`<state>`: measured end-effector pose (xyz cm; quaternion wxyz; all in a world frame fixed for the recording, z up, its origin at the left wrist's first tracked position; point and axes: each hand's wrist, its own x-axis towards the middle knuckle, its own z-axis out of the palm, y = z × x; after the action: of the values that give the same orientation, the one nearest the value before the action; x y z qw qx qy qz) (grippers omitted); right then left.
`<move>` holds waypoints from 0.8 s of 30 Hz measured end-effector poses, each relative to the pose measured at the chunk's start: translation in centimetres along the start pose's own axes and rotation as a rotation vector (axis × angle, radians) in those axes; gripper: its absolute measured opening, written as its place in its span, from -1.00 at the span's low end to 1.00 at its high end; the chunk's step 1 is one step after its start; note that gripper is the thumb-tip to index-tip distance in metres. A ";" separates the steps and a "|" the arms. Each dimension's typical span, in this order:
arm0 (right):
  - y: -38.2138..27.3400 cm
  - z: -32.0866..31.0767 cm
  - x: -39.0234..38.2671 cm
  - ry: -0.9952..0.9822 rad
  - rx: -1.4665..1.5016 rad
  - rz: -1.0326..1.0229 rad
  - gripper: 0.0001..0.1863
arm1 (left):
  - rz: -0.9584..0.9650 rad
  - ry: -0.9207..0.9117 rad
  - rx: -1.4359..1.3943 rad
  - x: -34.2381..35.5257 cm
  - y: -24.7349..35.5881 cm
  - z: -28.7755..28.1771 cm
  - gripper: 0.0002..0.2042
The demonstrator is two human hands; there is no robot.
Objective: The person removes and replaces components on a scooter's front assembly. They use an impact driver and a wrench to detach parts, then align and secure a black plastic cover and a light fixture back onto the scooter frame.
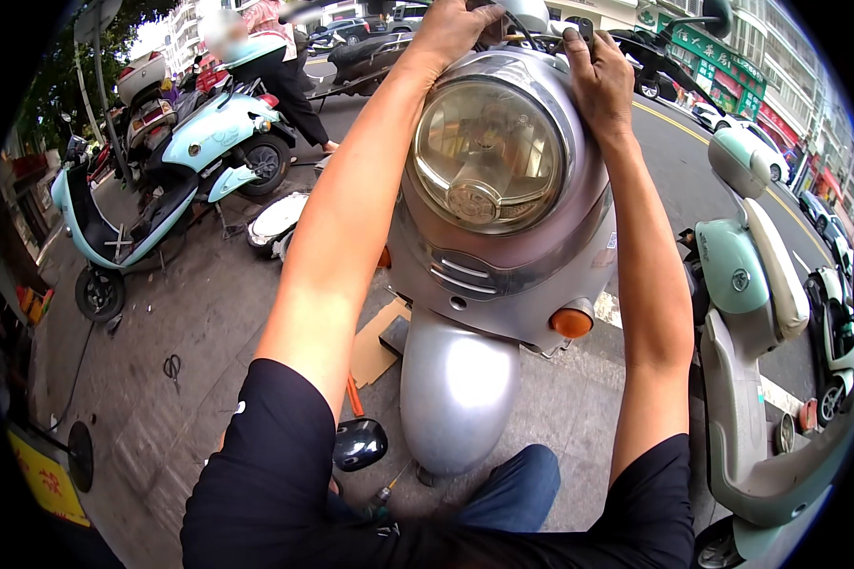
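Note:
A silver motor scooter stands facing me, with its round headlight (489, 156) between my forearms. Its rounded front fender (457, 389) reaches down toward my knee. My left hand (454, 38) is closed at the top of the headlight housing, by the handlebar; what its fingers grip is hidden at the picture's upper edge. On the other side, my right hand (598, 81) pinches a small dark part (586, 32) beside the headlight's chrome rim. I cannot make out what that part is. An orange turn signal (571, 323) sits low on the scooter's front.
Near my left knee lie a black mirror (361, 444), a screwdriver (384, 495) and a cardboard sheet (378, 346). Scissors (172, 370) rest on the pavement. A light-blue scooter (176, 175) stands left, a mint-and-grey scooter (740, 284) right. A person (294, 85) stands behind; cars line the road.

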<state>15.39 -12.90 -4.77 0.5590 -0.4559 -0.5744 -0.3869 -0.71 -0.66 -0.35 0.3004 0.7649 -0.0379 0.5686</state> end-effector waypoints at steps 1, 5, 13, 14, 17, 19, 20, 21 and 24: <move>0.6 -0.2 -0.1 0.028 0.074 0.080 -0.54 | 0.013 0.033 0.123 -0.3 1.4 0.7 -0.90; 0.6 -0.2 0.0 0.055 0.250 0.207 -0.48 | 0.030 0.113 0.078 -0.5 2.2 0.8 -0.85; 1.2 -0.5 0.6 -0.052 0.750 0.500 -0.57 | -0.013 -0.157 0.249 -1.1 2.0 0.4 -0.66; 1.2 -0.7 0.6 -0.079 0.783 0.517 -0.57 | 0.034 -0.179 0.307 -1.2 1.5 0.6 -0.58; 2.6 -0.6 0.8 -0.130 0.754 0.525 -0.49 | 0.123 -0.145 0.308 -0.6 1.3 1.2 -0.60; 2.3 -0.4 0.9 -0.096 0.449 0.453 -0.34 | 0.067 -0.136 0.267 0.6 0.7 1.1 -0.63; 2.5 0.1 1.1 -0.082 0.329 0.488 -0.27 | 0.020 -0.116 0.216 1.3 0.2 0.9 -0.64; 2.0 0.3 0.8 0.001 0.154 0.425 -0.27 | -0.005 -0.089 0.252 1.2 0.4 1.2 -0.65; 0.7 0.4 0.4 0.122 -0.133 0.393 -0.31 | 0.027 -0.059 0.286 1.1 0.8 1.4 -0.65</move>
<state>15.93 -12.26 -4.47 0.6262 -0.5708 -0.4127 -0.3343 0.52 -1.70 0.72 0.1797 0.8156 0.0244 0.5494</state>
